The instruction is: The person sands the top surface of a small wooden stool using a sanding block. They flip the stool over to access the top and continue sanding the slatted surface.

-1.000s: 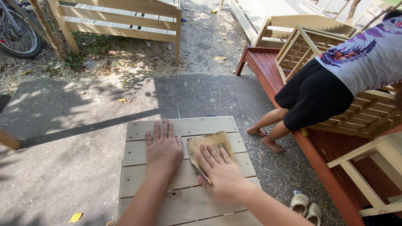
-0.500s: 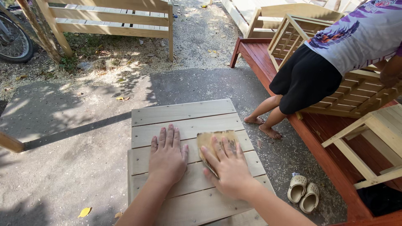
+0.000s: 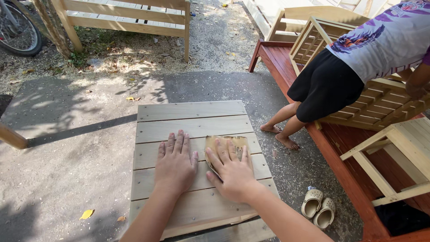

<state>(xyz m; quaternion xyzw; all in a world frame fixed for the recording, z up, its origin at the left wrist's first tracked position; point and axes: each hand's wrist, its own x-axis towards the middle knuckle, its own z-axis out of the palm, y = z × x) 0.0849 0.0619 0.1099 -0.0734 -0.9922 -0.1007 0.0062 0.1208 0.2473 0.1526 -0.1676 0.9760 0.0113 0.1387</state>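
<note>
sandpaper [image 3: 226,145] flat on slatted wooden panel [image 3: 192,130], under right hand [image 3: 230,168] | right grip: spread fingers pressing sheet | left hand [image 3: 175,162] just beside, open flat on slats | sandals [image 3: 318,208] well right on ground

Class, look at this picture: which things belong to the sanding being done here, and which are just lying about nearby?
In use:
right hand pressing the sandpaper
left hand flat on the slatted wooden panel

Lying about:
pair of clogs
bicycle wheel
yellow leaf
pale wooden bench frame
</note>
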